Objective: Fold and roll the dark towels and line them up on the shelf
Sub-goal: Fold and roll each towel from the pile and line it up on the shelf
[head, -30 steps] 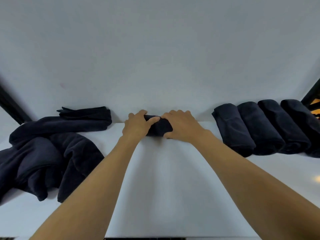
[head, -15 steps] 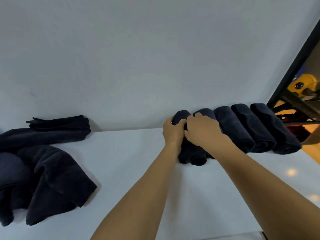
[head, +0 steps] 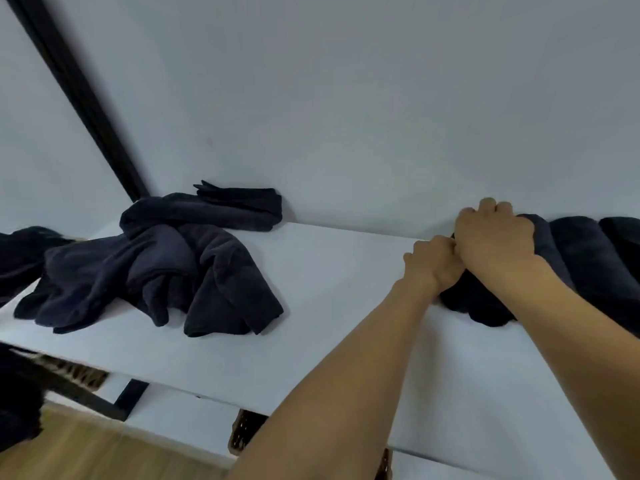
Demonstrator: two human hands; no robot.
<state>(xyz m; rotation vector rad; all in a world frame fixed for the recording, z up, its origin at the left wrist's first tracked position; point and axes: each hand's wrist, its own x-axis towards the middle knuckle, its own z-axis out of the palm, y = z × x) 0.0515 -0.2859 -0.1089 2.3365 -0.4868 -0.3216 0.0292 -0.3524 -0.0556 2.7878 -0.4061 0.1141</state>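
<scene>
The rolled towel (head: 485, 308) has moved from the middle of the shelf (head: 332, 292) to join the row (head: 588, 261) at its right end. The left hand (head: 433, 263) and right hand (head: 491, 235) curl round it; loose towels (head: 156, 268) remain on the left.

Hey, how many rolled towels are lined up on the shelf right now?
4 show, side by side on the shelf: first roll under the right hand, by the left hand, then rightward second roll, third roll, and fourth roll cut by the frame edge. More may lie beyond.
</scene>
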